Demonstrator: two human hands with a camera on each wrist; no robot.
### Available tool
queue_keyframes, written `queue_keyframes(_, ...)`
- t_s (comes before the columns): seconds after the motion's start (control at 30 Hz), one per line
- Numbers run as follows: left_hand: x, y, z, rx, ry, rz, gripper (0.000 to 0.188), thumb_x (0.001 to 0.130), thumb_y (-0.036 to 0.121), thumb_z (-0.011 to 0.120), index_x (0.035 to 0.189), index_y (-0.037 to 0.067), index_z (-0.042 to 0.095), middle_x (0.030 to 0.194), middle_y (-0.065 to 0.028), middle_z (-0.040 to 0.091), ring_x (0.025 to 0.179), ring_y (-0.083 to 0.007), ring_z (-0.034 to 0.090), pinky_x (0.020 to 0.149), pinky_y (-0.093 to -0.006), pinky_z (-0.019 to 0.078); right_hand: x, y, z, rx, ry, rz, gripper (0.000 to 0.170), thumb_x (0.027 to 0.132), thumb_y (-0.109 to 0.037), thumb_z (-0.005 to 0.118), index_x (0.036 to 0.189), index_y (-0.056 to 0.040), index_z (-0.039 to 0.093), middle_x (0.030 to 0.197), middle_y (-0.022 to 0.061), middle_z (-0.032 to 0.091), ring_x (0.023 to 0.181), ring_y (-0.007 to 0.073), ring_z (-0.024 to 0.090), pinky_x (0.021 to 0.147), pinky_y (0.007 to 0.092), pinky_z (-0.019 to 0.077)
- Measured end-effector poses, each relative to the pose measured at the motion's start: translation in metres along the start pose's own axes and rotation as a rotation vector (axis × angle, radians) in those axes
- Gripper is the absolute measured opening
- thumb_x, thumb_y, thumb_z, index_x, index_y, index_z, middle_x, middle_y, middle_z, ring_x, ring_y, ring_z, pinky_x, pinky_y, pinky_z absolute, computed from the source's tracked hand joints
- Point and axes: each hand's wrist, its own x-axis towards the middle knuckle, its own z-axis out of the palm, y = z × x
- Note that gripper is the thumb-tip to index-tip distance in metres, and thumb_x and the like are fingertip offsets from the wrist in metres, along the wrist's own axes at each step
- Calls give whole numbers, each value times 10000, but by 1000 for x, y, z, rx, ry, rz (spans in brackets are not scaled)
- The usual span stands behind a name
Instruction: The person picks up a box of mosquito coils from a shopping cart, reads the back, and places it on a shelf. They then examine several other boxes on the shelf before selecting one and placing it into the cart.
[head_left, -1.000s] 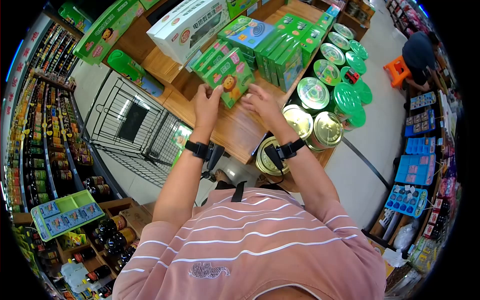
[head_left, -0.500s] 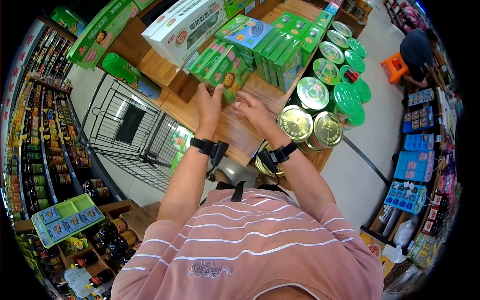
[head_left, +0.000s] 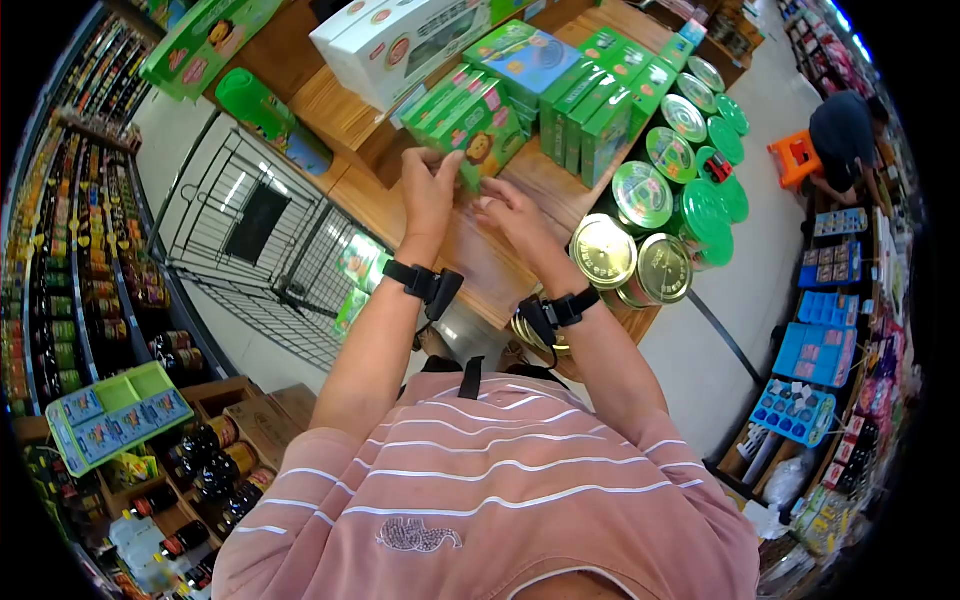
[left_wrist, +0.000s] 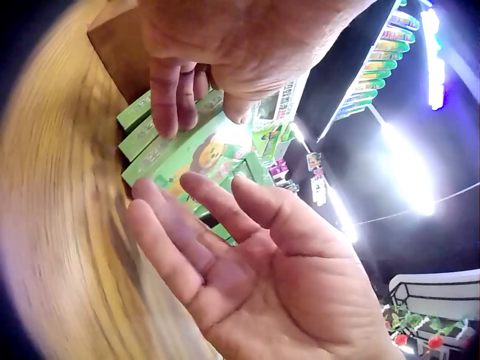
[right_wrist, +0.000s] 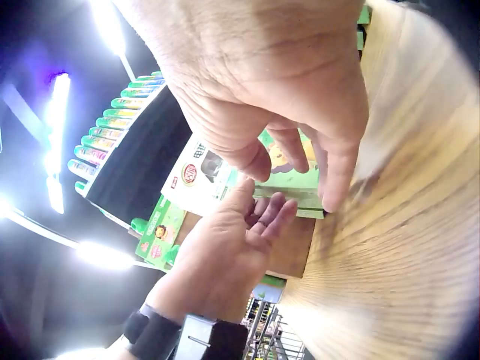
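A green box with a lion picture point(head_left: 495, 135) stands at the front of a short row of similar green boxes point(head_left: 437, 98) on a wooden shelf point(head_left: 480, 245). My left hand point(head_left: 428, 190) holds its near end, thumb by the picture side. In the left wrist view, that hand's fingers point(left_wrist: 166, 105) bend down over the box point(left_wrist: 196, 159). My right hand point(head_left: 520, 220) is just right of the box's near lower corner, fingers loosely spread with nothing in them. The left wrist view shows the right palm point(left_wrist: 262, 292) turned up beside the box.
Green boxes point(head_left: 600, 110) stand farther right, with green-lidded tubs point(head_left: 642, 195) and gold-lidded tins point(head_left: 603, 248) along the right side. A white carton point(head_left: 395, 60) is behind. A shopping cart point(head_left: 230, 250) stands at left. Beyond the aisle, a person point(head_left: 845, 130) bends near an orange stool point(head_left: 795, 160).
The lion box, earlier tilted between both hands, has settled back upright against the row. My right hand has come off it and drawn slightly lower. The left hand stays at its near end.
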Motion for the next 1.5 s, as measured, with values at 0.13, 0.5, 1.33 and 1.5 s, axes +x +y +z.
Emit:
queue_keyframes(0.13, -25, 18, -31, -134, -163, -47, 272, 924, 228, 729, 952, 3, 580, 796, -57, 623, 662, -117, 596, 582, -272, 495, -21, -24, 17, 11, -31, 96, 356, 1012, -161, 525, 1305, 40, 527, 1181, 148, 631, 1007, 214, 680, 886, 333, 566)
queue_keyframes(0.5, -21, -92, -272, -151, 347, -351, 299, 1014, 318, 534, 937, 36, 596, 760, -50, 590, 606, -131, 599, 527, -263, 493, -27, -17, 108, -121, -248, 151, 284, 1004, -174, 545, 1206, 20, 596, 1089, 100, 660, 949, 158, 654, 820, 282, 530)
queue_keyframes(1.33, 27, -460, -316, 699, -215, -874, 691, 914, 377, 633, 1458, 4, 425, 1397, -299, 490, 1308, -443, 485, 1070, -458, 445, 30, 34, 189, -1237, -138, -422, 277, 789, 43, 625, 1057, -22, 648, 1209, 160, 599, 1202, 381, 537, 1058, 492, 420)
queue_keyframes(1.5, 29, -487, -312, 747, -329, -869, 634, 870, 347, 674, 1373, 5, 493, 1368, -292, 511, 1245, -440, 534, 1043, -468, 468, 34, 34, 193, -1306, -131, -410, 238, 787, 20, 640, 1020, -31, 655, 1198, 154, 594, 1184, 373, 537, 1054, 494, 433)
